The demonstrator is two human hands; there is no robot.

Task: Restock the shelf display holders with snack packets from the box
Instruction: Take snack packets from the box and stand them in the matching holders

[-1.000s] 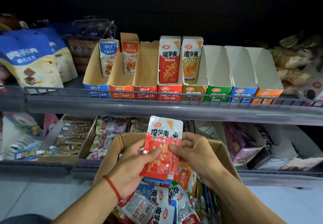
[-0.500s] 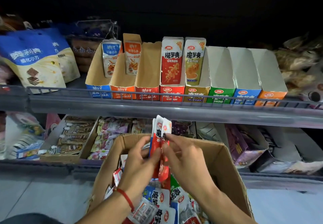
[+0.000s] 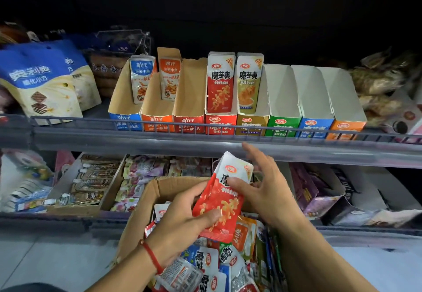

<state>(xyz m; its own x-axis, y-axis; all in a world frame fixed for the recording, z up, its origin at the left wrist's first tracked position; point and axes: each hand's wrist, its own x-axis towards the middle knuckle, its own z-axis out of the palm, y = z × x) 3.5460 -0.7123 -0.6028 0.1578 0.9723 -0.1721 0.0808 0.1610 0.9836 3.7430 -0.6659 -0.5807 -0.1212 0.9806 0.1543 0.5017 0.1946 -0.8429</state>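
1. Red snack packet [image 3: 219,202] sits above the open cardboard box [image 3: 137,221], tilted with its white top toward the shelf, probably being squared up to go in face-forward.
2. Left hand [image 3: 182,225] pinches the packet's lower part, thumb on the printed front and the other fingers behind, which keeps it steady.
3. Right hand [image 3: 262,186] has its fingers spread; the thumb touches the packet's upper edge, the rest fan out toward the shelf rail [image 3: 205,145].
4. Red holder [image 3: 220,123] on the upper shelf already shows a matching packet, so I judge it the destination.
5. Green holder [image 3: 283,123], and those to its right, look empty, awaiting other flavours from the box.
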